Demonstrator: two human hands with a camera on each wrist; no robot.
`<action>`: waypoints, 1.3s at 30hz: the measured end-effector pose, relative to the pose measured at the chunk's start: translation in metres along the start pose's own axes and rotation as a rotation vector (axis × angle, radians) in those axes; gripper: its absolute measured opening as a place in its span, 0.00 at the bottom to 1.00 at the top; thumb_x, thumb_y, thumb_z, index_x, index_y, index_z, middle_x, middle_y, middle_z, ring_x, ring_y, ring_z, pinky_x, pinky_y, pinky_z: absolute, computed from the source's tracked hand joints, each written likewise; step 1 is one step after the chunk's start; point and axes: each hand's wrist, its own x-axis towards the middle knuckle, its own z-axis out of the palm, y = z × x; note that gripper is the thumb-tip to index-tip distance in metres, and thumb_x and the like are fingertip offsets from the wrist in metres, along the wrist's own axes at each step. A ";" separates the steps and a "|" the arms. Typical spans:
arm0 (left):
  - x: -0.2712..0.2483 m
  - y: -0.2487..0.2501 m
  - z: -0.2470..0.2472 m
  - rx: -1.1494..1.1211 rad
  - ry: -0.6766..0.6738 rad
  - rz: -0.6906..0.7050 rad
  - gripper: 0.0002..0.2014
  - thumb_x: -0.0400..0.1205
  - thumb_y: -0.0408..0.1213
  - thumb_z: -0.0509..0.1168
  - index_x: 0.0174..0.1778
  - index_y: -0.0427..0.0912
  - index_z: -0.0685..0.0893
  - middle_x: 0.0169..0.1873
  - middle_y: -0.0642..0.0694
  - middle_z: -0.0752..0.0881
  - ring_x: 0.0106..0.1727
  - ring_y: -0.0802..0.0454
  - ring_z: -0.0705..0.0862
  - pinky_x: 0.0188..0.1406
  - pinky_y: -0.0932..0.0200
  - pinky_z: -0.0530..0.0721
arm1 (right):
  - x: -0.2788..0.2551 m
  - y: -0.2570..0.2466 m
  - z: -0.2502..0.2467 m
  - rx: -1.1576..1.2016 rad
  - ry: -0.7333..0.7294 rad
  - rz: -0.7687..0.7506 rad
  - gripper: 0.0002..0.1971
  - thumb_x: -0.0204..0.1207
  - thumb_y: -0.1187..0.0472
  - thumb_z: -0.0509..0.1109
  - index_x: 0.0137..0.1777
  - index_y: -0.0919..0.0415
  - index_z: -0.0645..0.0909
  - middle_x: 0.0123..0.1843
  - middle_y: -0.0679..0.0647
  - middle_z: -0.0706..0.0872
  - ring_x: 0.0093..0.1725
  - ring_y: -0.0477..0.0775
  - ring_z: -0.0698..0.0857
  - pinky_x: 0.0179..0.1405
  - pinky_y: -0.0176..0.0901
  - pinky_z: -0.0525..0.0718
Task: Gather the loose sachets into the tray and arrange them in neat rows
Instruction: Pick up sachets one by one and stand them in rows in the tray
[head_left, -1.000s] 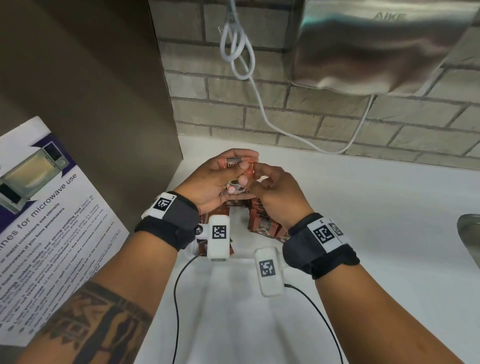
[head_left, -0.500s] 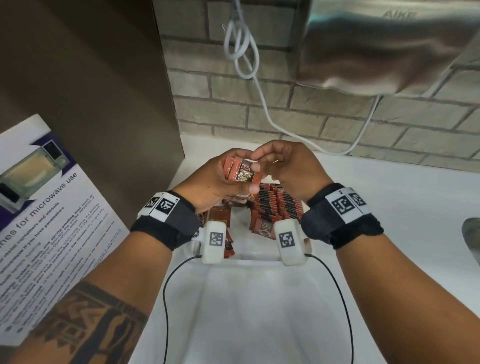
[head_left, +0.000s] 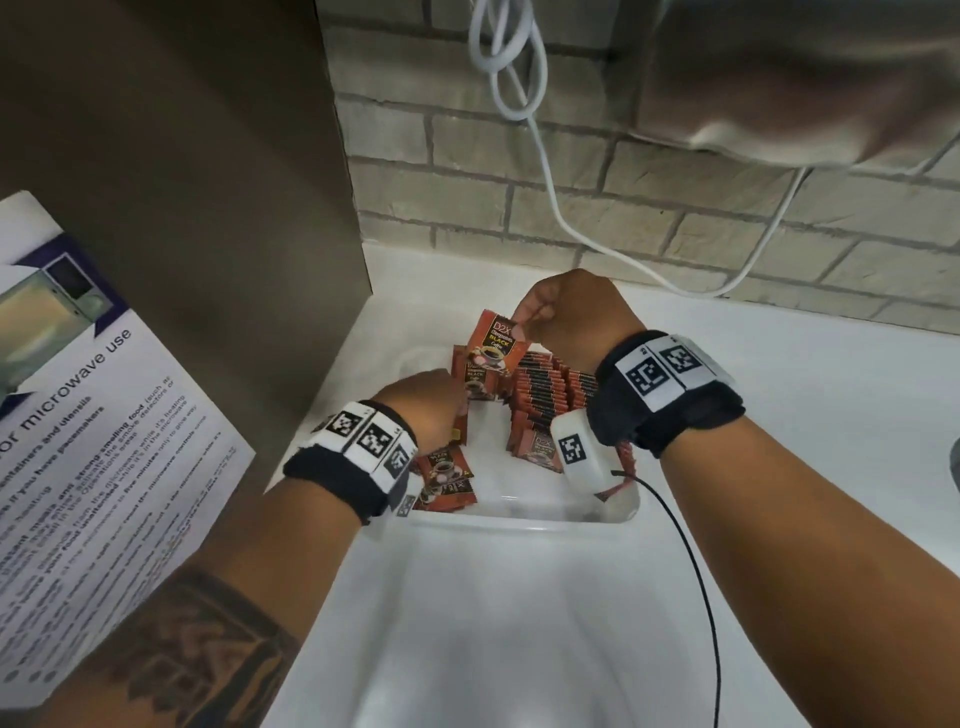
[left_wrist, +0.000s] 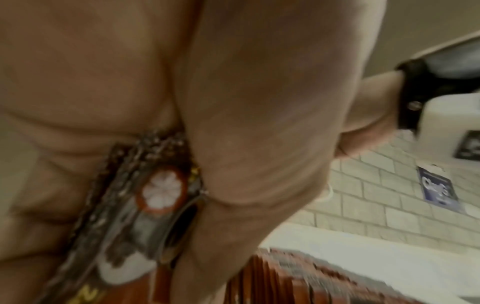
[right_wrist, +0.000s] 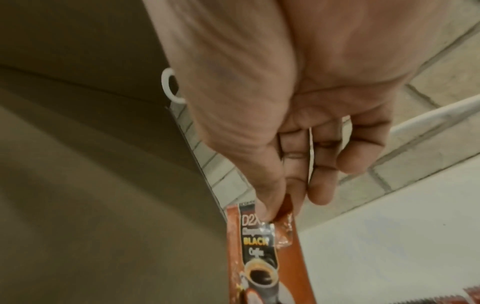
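Held sachet (head_left: 493, 347): one, pinched at its top edge between thumb and forefinger of the right hand (head_left: 571, 317); printed face toward the camera.
Long axis: near upright, top tilted slightly left, bottom edge hanging free below the fingertips.
Right fingers (right_wrist: 322, 185): curled; thumb pressed to forefinger on the sachet, the rest folded behind.
Left hand (head_left: 423, 402): below and left of the held sachet; fingers closed on a small stack of sachets (left_wrist: 145, 205), edges outward; exact count cannot be told.
Row in tray: one row of upright sachets (head_left: 540, 400) just below the right fingertips, packed face to face; too many to count.
Loose sachets (head_left: 447, 478): at least two, lying flat beneath the left wrist.
Tray (head_left: 519, 522): one, white, on the white counter (head_left: 805, 467).
Surroundings: one white cable (head_left: 545, 171) on the brick wall; one microwave notice (head_left: 93, 395) at left.
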 end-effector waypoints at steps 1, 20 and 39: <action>0.004 0.002 0.006 0.051 -0.017 0.017 0.21 0.84 0.25 0.61 0.74 0.40 0.80 0.68 0.41 0.81 0.64 0.42 0.84 0.56 0.56 0.82 | 0.006 0.000 0.006 -0.038 -0.023 0.012 0.01 0.75 0.61 0.77 0.45 0.54 0.90 0.39 0.42 0.86 0.47 0.43 0.85 0.39 0.31 0.74; 0.035 0.000 0.025 0.153 -0.079 0.053 0.31 0.87 0.35 0.63 0.87 0.44 0.61 0.72 0.43 0.81 0.66 0.43 0.84 0.60 0.50 0.85 | 0.083 0.019 0.099 -0.730 -0.232 0.052 0.13 0.75 0.58 0.65 0.31 0.58 0.67 0.36 0.53 0.70 0.45 0.57 0.72 0.42 0.49 0.73; 0.051 -0.008 0.023 0.105 -0.137 0.080 0.22 0.88 0.35 0.61 0.80 0.42 0.74 0.67 0.41 0.85 0.62 0.43 0.85 0.56 0.55 0.83 | 0.075 0.022 0.091 -0.512 -0.150 0.079 0.08 0.75 0.60 0.70 0.52 0.56 0.87 0.56 0.53 0.85 0.58 0.57 0.83 0.58 0.51 0.87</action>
